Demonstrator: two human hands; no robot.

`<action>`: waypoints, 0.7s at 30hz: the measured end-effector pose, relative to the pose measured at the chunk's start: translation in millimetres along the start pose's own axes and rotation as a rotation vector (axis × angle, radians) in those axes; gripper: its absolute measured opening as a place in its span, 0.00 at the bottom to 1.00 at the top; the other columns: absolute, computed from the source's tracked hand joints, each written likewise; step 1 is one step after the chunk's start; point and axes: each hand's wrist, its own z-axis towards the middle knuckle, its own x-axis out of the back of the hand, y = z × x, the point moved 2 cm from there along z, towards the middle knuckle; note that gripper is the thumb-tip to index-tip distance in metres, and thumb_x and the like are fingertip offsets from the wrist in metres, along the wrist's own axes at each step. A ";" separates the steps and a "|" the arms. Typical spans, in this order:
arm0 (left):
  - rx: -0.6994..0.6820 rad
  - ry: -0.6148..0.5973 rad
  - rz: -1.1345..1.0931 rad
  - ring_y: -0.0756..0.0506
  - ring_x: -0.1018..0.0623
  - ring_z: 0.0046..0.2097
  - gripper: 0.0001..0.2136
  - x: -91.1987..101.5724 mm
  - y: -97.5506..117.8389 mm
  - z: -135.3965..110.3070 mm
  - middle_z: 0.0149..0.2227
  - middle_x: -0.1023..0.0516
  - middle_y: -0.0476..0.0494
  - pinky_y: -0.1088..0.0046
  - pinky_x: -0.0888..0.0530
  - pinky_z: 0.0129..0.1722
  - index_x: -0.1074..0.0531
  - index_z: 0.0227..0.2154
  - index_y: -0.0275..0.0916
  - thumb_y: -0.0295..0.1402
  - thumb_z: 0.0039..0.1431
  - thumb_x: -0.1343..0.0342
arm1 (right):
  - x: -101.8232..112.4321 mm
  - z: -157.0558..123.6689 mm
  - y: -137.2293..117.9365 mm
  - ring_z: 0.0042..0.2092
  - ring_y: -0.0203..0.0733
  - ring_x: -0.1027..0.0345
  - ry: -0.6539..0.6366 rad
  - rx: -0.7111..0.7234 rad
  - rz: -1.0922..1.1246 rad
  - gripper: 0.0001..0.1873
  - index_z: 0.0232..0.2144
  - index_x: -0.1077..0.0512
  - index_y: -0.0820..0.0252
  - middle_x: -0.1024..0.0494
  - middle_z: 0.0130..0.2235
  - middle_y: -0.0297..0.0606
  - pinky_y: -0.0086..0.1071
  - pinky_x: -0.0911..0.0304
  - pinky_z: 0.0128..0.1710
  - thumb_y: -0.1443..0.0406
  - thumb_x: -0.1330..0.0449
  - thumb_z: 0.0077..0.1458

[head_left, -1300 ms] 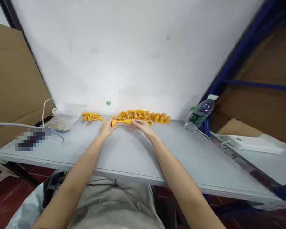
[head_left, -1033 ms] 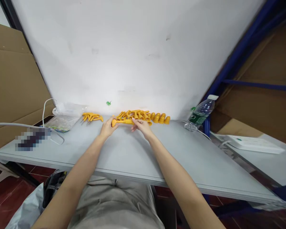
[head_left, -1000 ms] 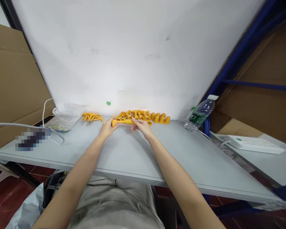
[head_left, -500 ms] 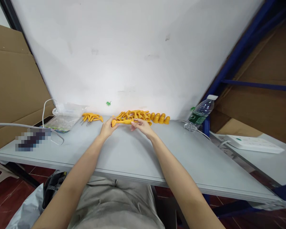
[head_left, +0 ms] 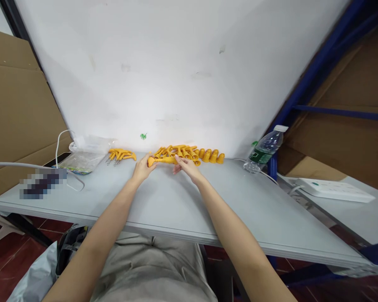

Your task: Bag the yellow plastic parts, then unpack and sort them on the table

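Both my hands hold one long yellow plastic piece [head_left: 162,160] level, just above the grey table [head_left: 176,205] near the wall. My left hand [head_left: 142,168] pinches its flared left end. My right hand [head_left: 186,165] has its fingers closed round the right end. Right behind lies a heap of yellow T-shaped parts [head_left: 176,150], and a row of yellow cone caps [head_left: 211,156] continues to the right. Further left sits a smaller pile of yellow handles with metal screws [head_left: 121,155].
A clear plastic bag [head_left: 83,156] and a white cable [head_left: 61,140] lie at the back left. A water bottle [head_left: 265,149] stands at the back right by a blue rack post. A white power strip [head_left: 332,188] lies on the neighbouring table. Brown cardboard leans at left.
My right fingers have shifted slightly along the yellow piece's right end; my left hand and the piece stay where they were.
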 end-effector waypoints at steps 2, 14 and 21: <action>0.012 -0.008 -0.013 0.50 0.30 0.27 0.12 -0.2 -1.4 0.5 0.26 0.29 0.54 0.75 0.34 0.31 0.28 0.41 0.43 0.35 0.53 0.39 | 4.3 -0.2 -0.8 0.31 0.42 0.24 -0.039 0.045 -0.005 0.27 0.40 0.26 0.57 0.19 0.30 0.35 0.39 0.33 0.46 0.44 0.34 0.46; -0.010 -0.015 -0.004 0.49 0.29 0.28 0.13 0.7 -1.5 -0.4 0.27 0.27 0.53 0.75 0.33 0.31 0.28 0.42 0.42 0.35 0.53 0.38 | -2.2 -1.2 -0.2 0.27 0.41 0.28 0.050 0.102 0.048 0.28 0.29 0.29 0.58 0.26 0.20 0.31 0.39 0.33 0.44 0.40 0.34 0.41; -0.008 -0.025 0.014 0.49 0.27 0.30 0.13 2.4 4.4 -2.1 0.29 0.25 0.52 0.75 0.32 0.33 0.28 0.42 0.42 0.34 0.53 0.38 | -6.2 -3.9 -5.3 0.22 0.39 0.31 0.092 0.049 0.095 0.29 0.17 0.36 0.56 0.31 0.17 0.30 0.36 0.34 0.35 0.39 0.35 0.41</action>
